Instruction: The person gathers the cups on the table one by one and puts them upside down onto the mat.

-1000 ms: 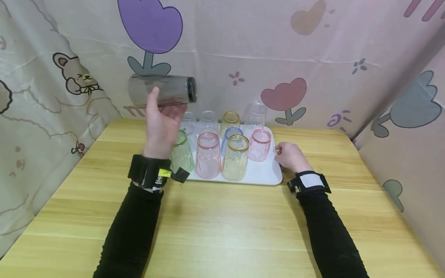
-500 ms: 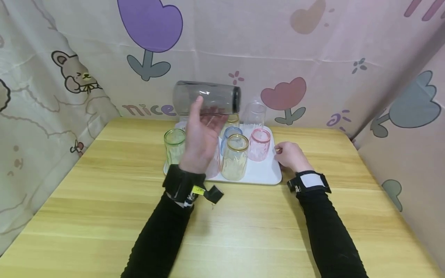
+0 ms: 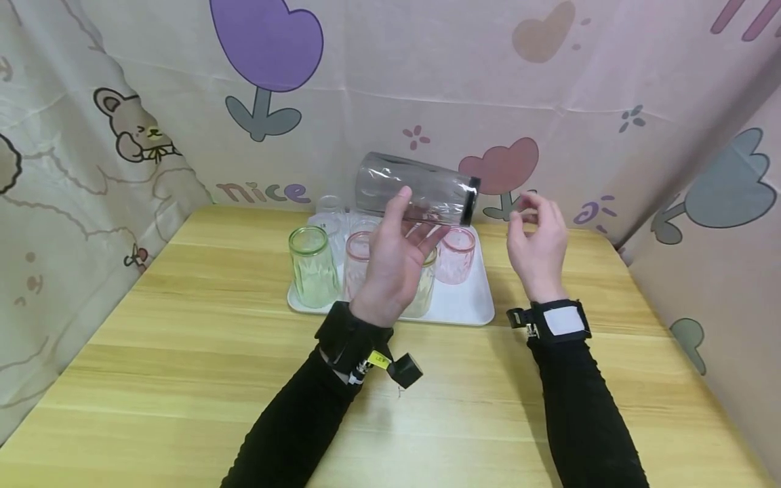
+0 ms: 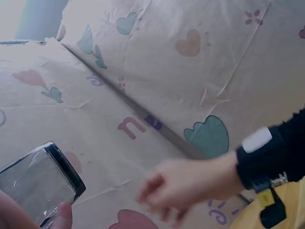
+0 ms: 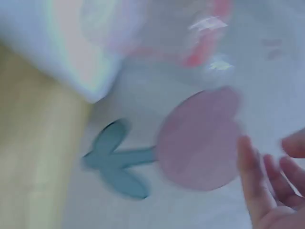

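- Your left hand (image 3: 396,268) grips the grey tumbler (image 3: 415,188) on its side above the white tray (image 3: 470,308), fingers curled round its underside, dark end pointing right.
- Your right hand (image 3: 539,240) hangs just beyond that dark end, fingers loosely spread, holding nothing.
- Below your grip, the hand hides the yellow glass and part of the pink glass (image 3: 356,261); the green glass (image 3: 311,268) stands to its left.
- The right-wrist view is blurred; the left-wrist view cuts the tumbler off at the frame edge.

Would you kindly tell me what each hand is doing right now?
Left hand: holding the grey glass on its side.
Right hand: open, raised beside it, holding nothing.
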